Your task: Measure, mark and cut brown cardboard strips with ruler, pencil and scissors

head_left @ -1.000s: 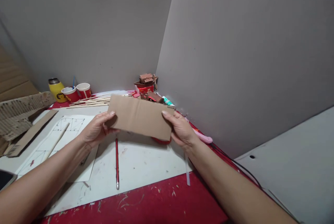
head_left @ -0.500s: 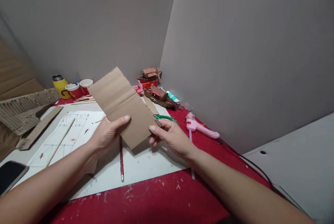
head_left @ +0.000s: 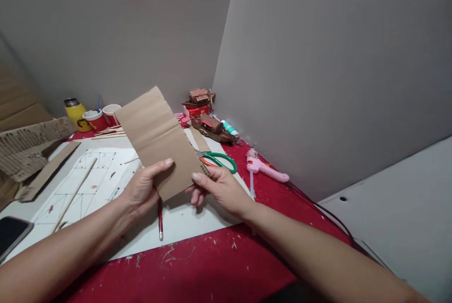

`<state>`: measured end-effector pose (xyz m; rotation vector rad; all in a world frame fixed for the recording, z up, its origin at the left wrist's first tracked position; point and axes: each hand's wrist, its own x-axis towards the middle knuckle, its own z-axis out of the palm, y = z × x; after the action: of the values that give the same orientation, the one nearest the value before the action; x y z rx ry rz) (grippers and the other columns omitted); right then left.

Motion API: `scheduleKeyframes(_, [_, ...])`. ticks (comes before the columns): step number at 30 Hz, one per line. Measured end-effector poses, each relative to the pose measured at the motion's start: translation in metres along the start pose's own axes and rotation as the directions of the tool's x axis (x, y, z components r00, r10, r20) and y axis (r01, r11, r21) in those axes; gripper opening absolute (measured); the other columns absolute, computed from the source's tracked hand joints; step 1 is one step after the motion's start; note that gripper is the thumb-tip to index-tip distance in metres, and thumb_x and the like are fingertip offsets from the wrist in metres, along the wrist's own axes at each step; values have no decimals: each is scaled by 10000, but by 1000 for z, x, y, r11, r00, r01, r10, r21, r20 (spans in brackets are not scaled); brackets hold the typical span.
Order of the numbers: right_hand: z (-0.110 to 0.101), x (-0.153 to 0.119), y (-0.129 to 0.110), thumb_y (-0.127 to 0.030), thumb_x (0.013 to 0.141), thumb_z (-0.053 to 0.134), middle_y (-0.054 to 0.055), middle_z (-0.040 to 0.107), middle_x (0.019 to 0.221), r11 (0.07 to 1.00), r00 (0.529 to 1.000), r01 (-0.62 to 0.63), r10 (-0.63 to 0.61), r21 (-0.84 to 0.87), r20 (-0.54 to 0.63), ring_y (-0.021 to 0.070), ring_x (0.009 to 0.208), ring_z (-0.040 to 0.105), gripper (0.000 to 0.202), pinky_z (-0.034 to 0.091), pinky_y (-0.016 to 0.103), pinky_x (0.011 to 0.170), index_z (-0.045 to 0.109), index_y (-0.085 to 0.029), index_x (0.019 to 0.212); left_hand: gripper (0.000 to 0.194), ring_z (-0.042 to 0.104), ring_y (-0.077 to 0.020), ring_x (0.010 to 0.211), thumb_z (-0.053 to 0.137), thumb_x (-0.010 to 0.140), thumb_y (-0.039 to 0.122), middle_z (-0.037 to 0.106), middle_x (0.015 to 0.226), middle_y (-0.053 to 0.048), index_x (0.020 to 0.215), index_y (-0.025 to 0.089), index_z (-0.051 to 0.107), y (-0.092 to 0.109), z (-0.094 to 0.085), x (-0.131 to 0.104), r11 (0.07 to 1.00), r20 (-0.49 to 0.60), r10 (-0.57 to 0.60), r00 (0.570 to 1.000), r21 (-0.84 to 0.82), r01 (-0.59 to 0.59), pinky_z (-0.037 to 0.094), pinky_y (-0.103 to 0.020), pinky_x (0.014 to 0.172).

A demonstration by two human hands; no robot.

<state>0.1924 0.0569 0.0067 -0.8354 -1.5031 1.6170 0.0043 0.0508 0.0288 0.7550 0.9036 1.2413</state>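
Note:
A flat brown piece of cardboard [head_left: 160, 140] is held up, tilted, above a white sheet [head_left: 201, 216]. My left hand [head_left: 146, 185] grips its lower left edge, thumb on the front face and the other fingers behind. With thumb and fingers, my right hand [head_left: 219, 187] pinches the lower right edge beside a small printed mark. Just behind the right hand lie scissors with green handles [head_left: 226, 159], partly covered by the cardboard. A dark red pencil [head_left: 160, 223] lies below the cardboard, its upper part hidden.
A pink glue gun [head_left: 266, 168] with a cord lies to the right on the red cloth [head_left: 212, 265]. Small model boats [head_left: 212, 126] stand at the back. On the left are a truss drawing [head_left: 102, 171], cardboard strips [head_left: 51, 171], a phone [head_left: 14, 237], cups [head_left: 94, 118] and a yellow bottle [head_left: 77, 114].
The view has shifted slightly, so most things sit a little further left. The cardboard is turned a bit, and more of the green scissors shows. Both hands keep their hold.

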Motion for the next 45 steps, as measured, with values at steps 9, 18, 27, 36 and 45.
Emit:
scheduleKeyframes(9, [-38, 11, -22, -593, 848, 589, 58, 738, 756, 907, 992, 23, -73, -421, -103, 149, 612, 666, 429, 523, 279, 564, 703, -184, 787, 316, 731, -216, 815, 870, 618, 140, 791, 919, -60, 908, 138, 745, 5, -5, 15, 998, -83, 55, 995, -7, -56, 612, -271, 710])
scheduleKeyframes(18, [-82, 14, -30, -172, 719, 694, 78, 683, 770, 266, 980, -196, 27, -944, -196, 216, 715, 591, 46, 334, 306, 627, 667, -167, 756, 284, 737, -204, 777, 813, 627, 84, 787, 887, -72, 899, 121, 742, 15, -22, 35, 994, -181, 90, 979, -40, -99, 624, -275, 721])
scheduleKeyframes(27, [-69, 27, -20, -154, 738, 586, 129, 687, 874, 30, 959, -249, 143, -968, -243, 270, 765, 630, 215, 307, 308, 580, 646, -152, 944, 357, 745, -242, 848, 835, 636, 106, 791, 933, -97, 980, 123, 742, 14, -24, 29, 998, -124, 25, 992, -49, -31, 622, -318, 762])
scheduleKeyframes(36, [-81, 24, -31, -221, 699, 614, 34, 604, 752, 257, 976, -214, 103, -943, -193, 188, 670, 536, 114, 304, 292, 569, 521, -205, 764, 306, 738, -214, 809, 850, 625, 131, 789, 909, -86, 911, 117, 742, 21, -22, 29, 998, -121, 20, 992, -63, -28, 608, -292, 770])
scheduleKeyframes(45, [-42, 9, -26, -238, 748, 564, -32, 605, 794, 900, 999, 35, -40, -434, -1, 110, 525, 562, 353, 429, 235, 462, 435, -241, 1077, 291, 742, -212, 755, 839, 634, 120, 792, 919, -100, 909, 104, 743, 36, -22, 22, 986, -102, 61, 993, -148, -76, 625, -296, 706])
